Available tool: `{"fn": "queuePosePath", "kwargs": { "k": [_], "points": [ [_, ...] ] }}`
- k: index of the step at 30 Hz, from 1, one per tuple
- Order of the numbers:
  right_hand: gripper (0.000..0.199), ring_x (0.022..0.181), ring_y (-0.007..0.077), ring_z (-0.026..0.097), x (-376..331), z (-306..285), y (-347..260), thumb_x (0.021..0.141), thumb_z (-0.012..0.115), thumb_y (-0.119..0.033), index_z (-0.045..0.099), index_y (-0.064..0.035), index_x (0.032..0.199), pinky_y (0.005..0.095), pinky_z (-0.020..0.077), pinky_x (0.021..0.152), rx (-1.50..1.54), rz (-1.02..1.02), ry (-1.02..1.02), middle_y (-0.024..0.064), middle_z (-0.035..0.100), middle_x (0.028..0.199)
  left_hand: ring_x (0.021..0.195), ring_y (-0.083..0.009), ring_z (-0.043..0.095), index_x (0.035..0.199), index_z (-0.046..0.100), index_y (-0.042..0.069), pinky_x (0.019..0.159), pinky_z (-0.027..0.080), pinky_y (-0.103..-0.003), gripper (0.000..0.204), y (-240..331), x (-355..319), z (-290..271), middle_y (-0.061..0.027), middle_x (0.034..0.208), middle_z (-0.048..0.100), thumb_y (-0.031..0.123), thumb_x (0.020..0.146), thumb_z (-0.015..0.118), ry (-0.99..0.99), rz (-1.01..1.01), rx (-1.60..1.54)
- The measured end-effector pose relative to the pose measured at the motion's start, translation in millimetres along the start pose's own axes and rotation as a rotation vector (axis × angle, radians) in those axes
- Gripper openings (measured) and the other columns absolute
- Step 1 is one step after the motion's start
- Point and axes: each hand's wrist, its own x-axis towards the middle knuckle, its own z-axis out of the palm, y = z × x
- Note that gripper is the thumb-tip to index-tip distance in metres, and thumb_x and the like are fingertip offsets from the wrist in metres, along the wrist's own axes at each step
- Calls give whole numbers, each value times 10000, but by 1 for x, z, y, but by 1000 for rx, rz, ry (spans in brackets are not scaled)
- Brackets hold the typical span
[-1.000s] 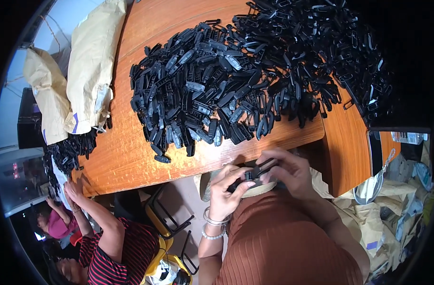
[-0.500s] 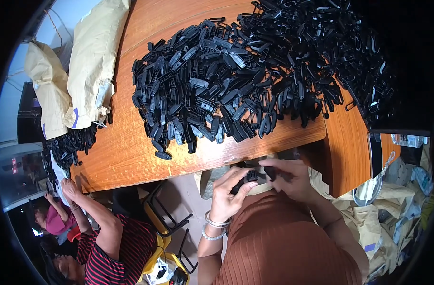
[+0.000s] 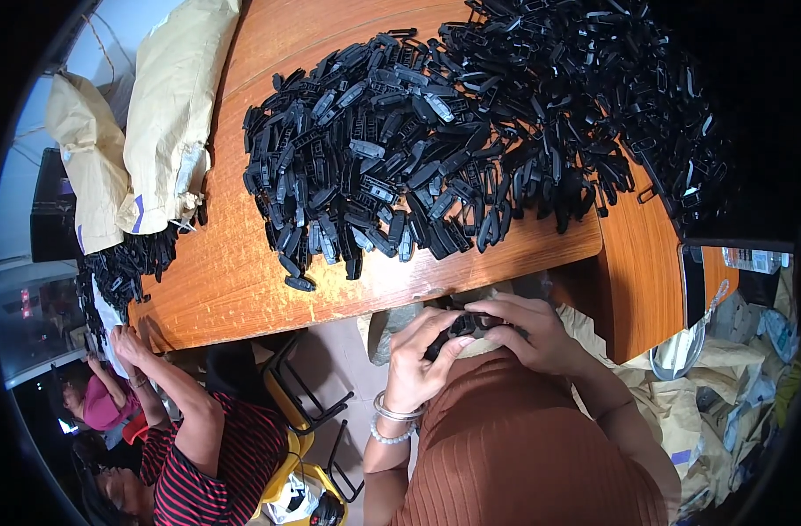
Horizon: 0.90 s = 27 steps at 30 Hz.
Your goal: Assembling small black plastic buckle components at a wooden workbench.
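Observation:
Just below the table's near edge, my left hand (image 3: 415, 358) is closed round a small black plastic part (image 3: 464, 324). My right hand (image 3: 534, 333) meets it from the other side, its thumb and fingers pinched on black plastic at the same spot. Whether this is one piece or two pressed together is hidden by the fingers. Beyond my hands lies a heap of oblong black plastic parts (image 3: 356, 175). It runs to the right into a heap of thinner, frame-like black parts (image 3: 584, 96).
Brown paper sacks (image 3: 174, 114) lie at the left of the wooden table (image 3: 216, 298), above more black parts. A co-worker in a striped shirt (image 3: 220, 456) sits left, beside a yellow chair (image 3: 295, 473). Crumpled brown paper (image 3: 681, 412) and a clear plastic container (image 3: 678, 351) are at my right.
My right hand has moved left and brought its black part against the one in my left hand. A gap showed between the hands before. My left hand has hardly moved.

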Motion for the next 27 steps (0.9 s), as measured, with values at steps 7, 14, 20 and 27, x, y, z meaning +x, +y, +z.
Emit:
{"fn": "queuePosePath", "kwargs": {
  "k": [7,14,20,27],
  "points": [
    [296,655,265,574,-4,18,8,782,606,-68,513,5,1054,355,449,538,-340,-210,132,106,513,750,635,-228,572,871,600,-28,591,454,-291,182,-6,-5,10,-116,732,577,27,724,692,59,-73,-89],
    [332,664,270,582,-3,22,12,769,612,-49,507,33,1072,349,463,536,-439,-158,128,117,532,814,565,-99,534,878,588,-51,504,417,-224,145,-8,-9,28,-59,714,569,52,803,657,171,-296,-368],
    [366,801,285,592,-3,28,15,747,601,-29,579,-15,1113,347,497,657,-364,-79,256,134,538,979,561,-90,525,1041,615,-45,507,419,-210,239,-29,-5,40,-67,894,629,68,831,629,174,-327,-432],
    [329,833,117,518,-10,19,16,718,630,55,620,-8,1041,239,421,733,289,303,251,54,540,933,477,-74,480,1071,603,-48,461,382,-188,239,-33,-9,34,-53,703,595,53,856,575,202,-550,-971]
  ]
}}
